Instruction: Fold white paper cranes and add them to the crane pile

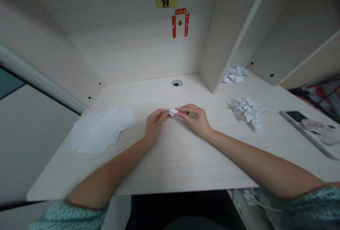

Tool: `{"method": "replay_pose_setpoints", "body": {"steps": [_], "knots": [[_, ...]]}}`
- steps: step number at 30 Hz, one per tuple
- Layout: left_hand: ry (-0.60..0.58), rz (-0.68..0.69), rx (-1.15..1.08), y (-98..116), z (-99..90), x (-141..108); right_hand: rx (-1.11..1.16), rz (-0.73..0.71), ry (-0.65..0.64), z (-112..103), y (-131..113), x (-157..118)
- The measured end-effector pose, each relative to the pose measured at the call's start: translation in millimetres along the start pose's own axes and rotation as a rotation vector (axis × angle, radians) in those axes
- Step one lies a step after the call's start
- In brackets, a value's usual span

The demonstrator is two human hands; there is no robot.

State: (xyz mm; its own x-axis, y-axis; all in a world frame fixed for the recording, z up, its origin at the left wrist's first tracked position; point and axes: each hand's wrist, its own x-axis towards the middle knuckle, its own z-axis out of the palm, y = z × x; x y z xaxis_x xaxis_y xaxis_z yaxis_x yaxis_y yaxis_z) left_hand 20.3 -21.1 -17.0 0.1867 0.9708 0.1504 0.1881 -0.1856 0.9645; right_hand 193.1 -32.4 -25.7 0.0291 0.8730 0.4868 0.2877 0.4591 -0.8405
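Note:
A small folded piece of white paper (pixel 173 111) is held between both hands, above the middle of the pale desk (pixel 164 166). My left hand (pixel 156 123) pinches its left end between thumb and fingers. At its right end, my right hand (pixel 196 119) grips it with thumb and fingertips; a ring shows on one finger. To the left lies a spread stack of white paper sheets (pixel 102 129). A pile of folded paper pieces (pixel 247 111) sits to the right of my right hand.
Behind the upright divider (pixel 220 42) is another folded paper pile (pixel 235 73). A phone in a decorated case (pixel 316 131) lies at the right. The desk's back has a round cable hole (pixel 176 83). Cables (pixel 260 205) hang below the front edge.

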Motion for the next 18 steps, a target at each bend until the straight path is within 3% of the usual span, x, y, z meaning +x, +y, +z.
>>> {"method": "replay_pose_setpoints", "body": {"steps": [12,18], "knots": [[-0.022,-0.011,-0.030,3.7,1.6,-2.5,0.029,0.113,0.016,1.4,0.8,1.2],[-0.107,-0.034,-0.011,3.8,4.9,-4.5,0.153,0.201,-0.030,3.6,3.1,1.0]]}}
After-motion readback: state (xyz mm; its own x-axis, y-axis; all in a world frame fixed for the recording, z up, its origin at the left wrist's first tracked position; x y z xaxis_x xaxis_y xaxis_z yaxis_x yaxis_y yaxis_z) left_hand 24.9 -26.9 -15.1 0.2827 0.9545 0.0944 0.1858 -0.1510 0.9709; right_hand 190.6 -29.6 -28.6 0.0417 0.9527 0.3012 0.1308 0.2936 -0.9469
